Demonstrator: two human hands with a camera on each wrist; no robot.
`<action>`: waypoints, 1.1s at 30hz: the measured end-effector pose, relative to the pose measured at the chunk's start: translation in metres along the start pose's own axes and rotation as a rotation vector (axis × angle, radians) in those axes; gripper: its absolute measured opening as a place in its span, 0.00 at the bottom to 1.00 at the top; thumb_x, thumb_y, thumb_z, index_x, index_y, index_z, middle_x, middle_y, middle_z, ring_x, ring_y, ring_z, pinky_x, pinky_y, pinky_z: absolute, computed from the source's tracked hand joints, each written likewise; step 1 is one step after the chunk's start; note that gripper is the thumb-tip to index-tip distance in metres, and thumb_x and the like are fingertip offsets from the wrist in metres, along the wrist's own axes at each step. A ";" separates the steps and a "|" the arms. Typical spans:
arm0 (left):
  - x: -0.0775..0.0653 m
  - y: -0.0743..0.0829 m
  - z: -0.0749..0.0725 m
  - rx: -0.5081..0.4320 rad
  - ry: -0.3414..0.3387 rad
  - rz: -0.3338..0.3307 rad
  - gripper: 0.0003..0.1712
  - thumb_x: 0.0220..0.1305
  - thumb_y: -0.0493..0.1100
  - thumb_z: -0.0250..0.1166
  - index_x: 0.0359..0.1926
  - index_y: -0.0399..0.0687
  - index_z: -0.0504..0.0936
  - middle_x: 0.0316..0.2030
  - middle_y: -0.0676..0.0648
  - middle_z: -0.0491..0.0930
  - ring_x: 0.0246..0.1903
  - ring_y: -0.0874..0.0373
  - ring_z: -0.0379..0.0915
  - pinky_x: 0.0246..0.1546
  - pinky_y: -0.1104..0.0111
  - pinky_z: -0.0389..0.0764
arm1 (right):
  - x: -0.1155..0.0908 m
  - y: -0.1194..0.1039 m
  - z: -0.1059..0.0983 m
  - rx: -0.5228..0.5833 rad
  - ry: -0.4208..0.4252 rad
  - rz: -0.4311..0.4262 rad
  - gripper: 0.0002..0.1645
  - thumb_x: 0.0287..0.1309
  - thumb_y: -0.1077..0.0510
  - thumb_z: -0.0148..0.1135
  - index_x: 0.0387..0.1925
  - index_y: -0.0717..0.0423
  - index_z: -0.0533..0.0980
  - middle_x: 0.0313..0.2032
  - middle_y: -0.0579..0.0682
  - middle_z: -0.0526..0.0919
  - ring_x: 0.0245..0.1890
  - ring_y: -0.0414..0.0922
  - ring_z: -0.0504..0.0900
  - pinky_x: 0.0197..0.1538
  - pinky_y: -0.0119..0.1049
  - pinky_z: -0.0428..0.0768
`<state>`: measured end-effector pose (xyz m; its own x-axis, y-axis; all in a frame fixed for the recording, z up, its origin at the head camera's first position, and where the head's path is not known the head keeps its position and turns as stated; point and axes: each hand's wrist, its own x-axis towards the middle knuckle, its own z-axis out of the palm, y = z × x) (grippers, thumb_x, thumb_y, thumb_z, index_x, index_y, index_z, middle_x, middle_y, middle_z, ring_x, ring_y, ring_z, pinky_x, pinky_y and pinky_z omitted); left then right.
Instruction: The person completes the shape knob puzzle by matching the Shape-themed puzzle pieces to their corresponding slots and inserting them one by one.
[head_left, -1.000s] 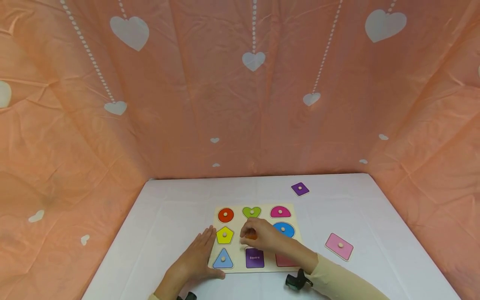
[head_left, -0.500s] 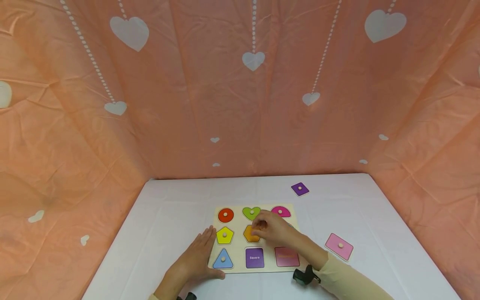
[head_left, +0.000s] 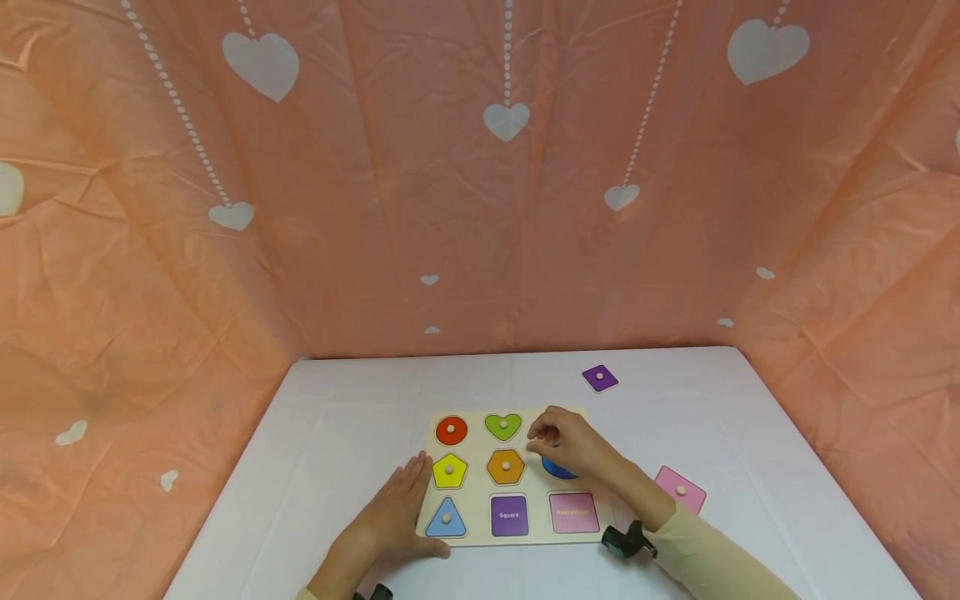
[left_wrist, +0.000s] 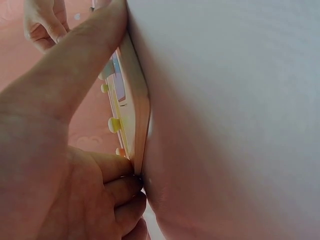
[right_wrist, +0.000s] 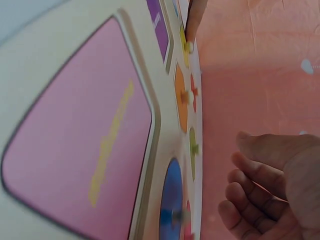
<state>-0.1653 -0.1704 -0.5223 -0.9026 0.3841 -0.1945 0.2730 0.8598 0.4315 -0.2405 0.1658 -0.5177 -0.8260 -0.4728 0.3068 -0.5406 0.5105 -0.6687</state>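
Observation:
A wooden shape puzzle board (head_left: 477,492) with knobbed pieces lies on the white table. My left hand (head_left: 393,510) rests along its left edge, fingers straight and thumb at the near corner. Over the right part hovers my right hand (head_left: 576,443), holding nothing, fingers loosely bent; the right wrist view shows the thumb apart from them. An orange hexagon (head_left: 498,475) sits in the middle slot. The blue oval (head_left: 557,470) is partly covered by the right hand, and the pink half circle is hidden behind it in the head view. The purple square slot (head_left: 510,527) and pink rectangle slot (head_left: 573,525) show bare printed bottoms.
A purple diamond piece (head_left: 592,382) lies beyond the board's far right corner. To the right lies a pink rectangle piece (head_left: 692,493), partly behind the right forearm. Peach cloth (head_left: 480,275) with white hearts surrounds the table at the back and sides.
My right hand has let go of the orange hexagon, now uncovered in its slot, and has moved right and slightly away over the board. The left hand has stayed in place.

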 end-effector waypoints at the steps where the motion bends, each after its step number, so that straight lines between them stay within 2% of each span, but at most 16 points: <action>1: 0.000 0.000 0.000 -0.002 0.000 0.001 0.77 0.43 0.64 0.87 0.83 0.34 0.56 0.84 0.36 0.52 0.84 0.41 0.46 0.84 0.44 0.50 | 0.000 0.002 -0.002 -0.002 0.005 0.011 0.07 0.63 0.61 0.78 0.39 0.57 0.85 0.34 0.42 0.80 0.34 0.36 0.77 0.40 0.27 0.84; 11: 0.001 -0.001 0.000 -0.004 0.004 0.008 0.77 0.42 0.64 0.88 0.83 0.33 0.56 0.84 0.35 0.53 0.84 0.40 0.46 0.83 0.43 0.50 | -0.003 0.013 -0.021 -0.030 0.056 0.118 0.07 0.63 0.62 0.78 0.40 0.56 0.86 0.35 0.43 0.81 0.36 0.40 0.78 0.41 0.27 0.84; 18: 0.001 -0.001 0.000 0.004 -0.001 0.007 0.77 0.43 0.65 0.87 0.83 0.33 0.56 0.84 0.35 0.53 0.84 0.41 0.46 0.83 0.44 0.50 | -0.002 0.020 -0.032 -0.053 0.083 0.270 0.08 0.65 0.60 0.77 0.43 0.57 0.86 0.38 0.45 0.82 0.38 0.42 0.79 0.42 0.27 0.83; 21: 0.001 0.000 0.000 0.006 -0.006 -0.003 0.77 0.43 0.65 0.87 0.83 0.34 0.56 0.84 0.36 0.52 0.84 0.41 0.46 0.84 0.44 0.50 | -0.002 0.027 -0.036 -0.061 0.109 0.274 0.08 0.63 0.61 0.78 0.42 0.57 0.87 0.37 0.46 0.83 0.38 0.43 0.80 0.42 0.27 0.83; 29: 0.001 0.001 0.000 0.011 -0.010 -0.025 0.78 0.43 0.66 0.86 0.84 0.36 0.55 0.85 0.37 0.52 0.84 0.42 0.46 0.84 0.45 0.50 | -0.001 0.040 -0.050 -0.082 0.182 0.213 0.07 0.60 0.65 0.78 0.39 0.63 0.86 0.34 0.49 0.85 0.34 0.43 0.80 0.38 0.29 0.82; 33: 0.001 -0.001 0.002 0.013 -0.012 -0.024 0.78 0.44 0.67 0.86 0.84 0.36 0.55 0.85 0.38 0.52 0.84 0.42 0.46 0.84 0.45 0.51 | -0.001 0.046 -0.055 -0.108 0.201 0.232 0.07 0.61 0.65 0.77 0.39 0.63 0.86 0.34 0.50 0.84 0.35 0.44 0.81 0.39 0.29 0.83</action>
<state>-0.1655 -0.1701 -0.5240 -0.9050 0.3669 -0.2150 0.2556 0.8734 0.4146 -0.2738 0.2293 -0.5116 -0.9384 -0.1892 0.2893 -0.3391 0.6662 -0.6643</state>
